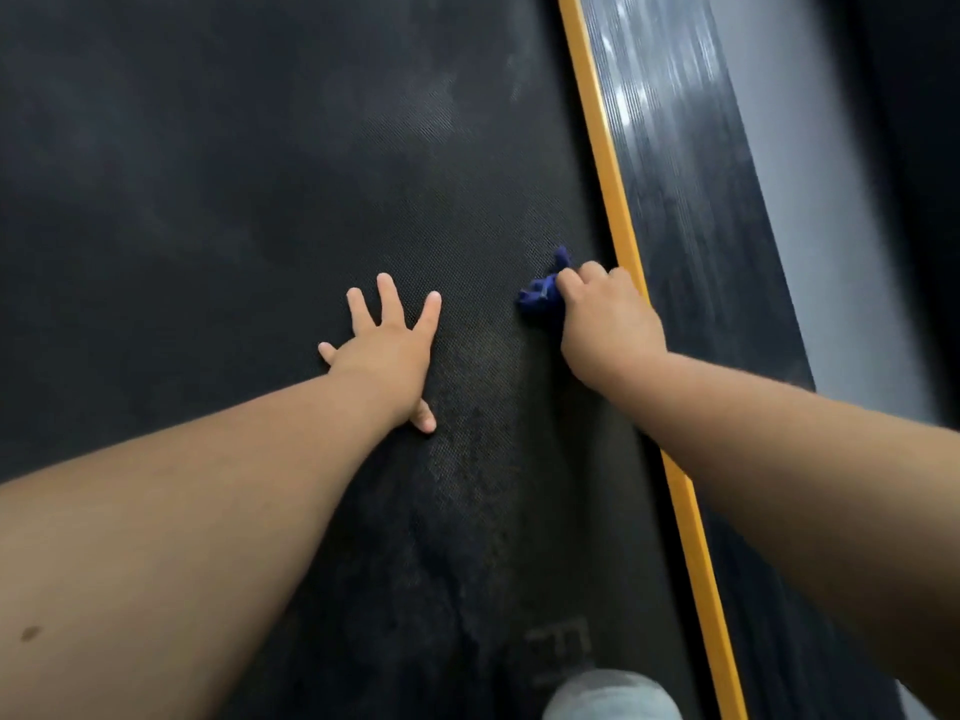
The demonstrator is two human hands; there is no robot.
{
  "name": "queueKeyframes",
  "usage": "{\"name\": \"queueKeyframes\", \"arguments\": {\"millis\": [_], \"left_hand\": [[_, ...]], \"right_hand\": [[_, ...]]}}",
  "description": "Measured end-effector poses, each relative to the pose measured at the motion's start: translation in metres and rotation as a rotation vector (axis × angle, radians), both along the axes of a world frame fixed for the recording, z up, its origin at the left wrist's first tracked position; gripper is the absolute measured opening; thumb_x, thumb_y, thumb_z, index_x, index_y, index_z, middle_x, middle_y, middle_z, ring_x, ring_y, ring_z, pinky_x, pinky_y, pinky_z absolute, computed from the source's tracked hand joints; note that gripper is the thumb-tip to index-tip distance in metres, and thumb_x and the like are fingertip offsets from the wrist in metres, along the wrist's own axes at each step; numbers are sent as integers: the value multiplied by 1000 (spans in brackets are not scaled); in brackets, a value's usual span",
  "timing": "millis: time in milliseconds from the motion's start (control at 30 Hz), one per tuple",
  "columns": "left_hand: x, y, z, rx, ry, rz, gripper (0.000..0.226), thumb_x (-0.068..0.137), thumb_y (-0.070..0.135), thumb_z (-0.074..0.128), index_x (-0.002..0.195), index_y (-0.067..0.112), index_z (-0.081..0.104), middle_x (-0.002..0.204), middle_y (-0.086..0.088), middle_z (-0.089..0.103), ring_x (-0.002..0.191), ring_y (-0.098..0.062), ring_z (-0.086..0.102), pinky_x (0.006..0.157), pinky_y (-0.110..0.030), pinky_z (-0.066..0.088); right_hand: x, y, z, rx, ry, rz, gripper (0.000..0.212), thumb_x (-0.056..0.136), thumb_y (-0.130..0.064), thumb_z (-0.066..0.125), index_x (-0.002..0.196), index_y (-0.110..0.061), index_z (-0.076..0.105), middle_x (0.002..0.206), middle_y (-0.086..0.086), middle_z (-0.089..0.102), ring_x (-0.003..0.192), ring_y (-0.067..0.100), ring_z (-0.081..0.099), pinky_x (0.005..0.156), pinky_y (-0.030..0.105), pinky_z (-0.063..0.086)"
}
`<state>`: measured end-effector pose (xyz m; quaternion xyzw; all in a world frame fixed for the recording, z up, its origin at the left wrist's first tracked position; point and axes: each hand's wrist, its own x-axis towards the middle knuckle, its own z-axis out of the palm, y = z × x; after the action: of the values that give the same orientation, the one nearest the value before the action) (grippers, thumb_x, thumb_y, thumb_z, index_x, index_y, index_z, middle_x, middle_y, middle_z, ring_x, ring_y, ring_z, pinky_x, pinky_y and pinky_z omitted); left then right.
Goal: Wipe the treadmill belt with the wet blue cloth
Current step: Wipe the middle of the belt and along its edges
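Note:
The black textured treadmill belt (234, 200) fills most of the view, with dull streaks across it. My right hand (608, 317) grips the bunched blue cloth (543, 296) and holds it down on the belt, right beside the yellow strip. Most of the cloth is hidden under my fingers. My left hand (387, 345) lies flat on the belt with its fingers spread, a hand's width to the left of the cloth.
A yellow strip (618, 226) runs along the belt's right edge. Beyond it lies a ribbed black side rail (691, 210), then grey floor (810, 200). A grey-clad knee (610, 693) shows at the bottom edge. Faint lettering (561, 646) is printed on the belt.

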<state>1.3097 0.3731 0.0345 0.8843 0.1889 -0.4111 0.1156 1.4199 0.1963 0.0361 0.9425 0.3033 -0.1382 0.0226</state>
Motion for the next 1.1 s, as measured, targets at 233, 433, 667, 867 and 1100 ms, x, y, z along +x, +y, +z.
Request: {"name": "queueKeyframes", "arguments": {"millis": [233,433,667,867,1100], "left_hand": [[1,-2,3,-6,8,1,141,59,39,89,146,37,-22,149,-12,-38,139,-44,-25,102,-72,22],[0,1,1,4,-36,-32,141,57,42,89,147,37,-20,151,-12,-35,140,-44,-21,100,-71,25],[-3,-2,3,50,-57,-40,141,57,46,88,147,37,-20,152,-12,-32,141,-44,-18,99,-70,28],[-8,-3,3,52,-119,-20,138,57,47,88,147,40,-17,154,-7,-29,143,-39,-18,101,-66,33],[-41,16,3,-4,-221,-77,125,61,58,81,151,37,-3,158,-3,-20,146,-30,-11,112,-61,21]], "right_hand": [[-51,-50,9,45,163,44,21,92,-18,46,113,-18,49,111,4,46,100,25,45,65,32,37],[-24,-14,-9,91,7,-167,25,93,-13,44,118,-17,49,115,6,46,107,27,43,68,34,37],[-110,-59,3,130,231,-51,24,90,-25,52,113,-21,56,109,0,49,101,21,49,78,33,45],[-37,-34,-12,164,-41,-196,26,89,-18,54,114,-14,55,122,6,48,104,31,49,74,36,41],[-137,-43,-8,220,75,-98,23,87,-17,53,110,-16,56,113,3,49,100,26,49,74,36,46]]}}
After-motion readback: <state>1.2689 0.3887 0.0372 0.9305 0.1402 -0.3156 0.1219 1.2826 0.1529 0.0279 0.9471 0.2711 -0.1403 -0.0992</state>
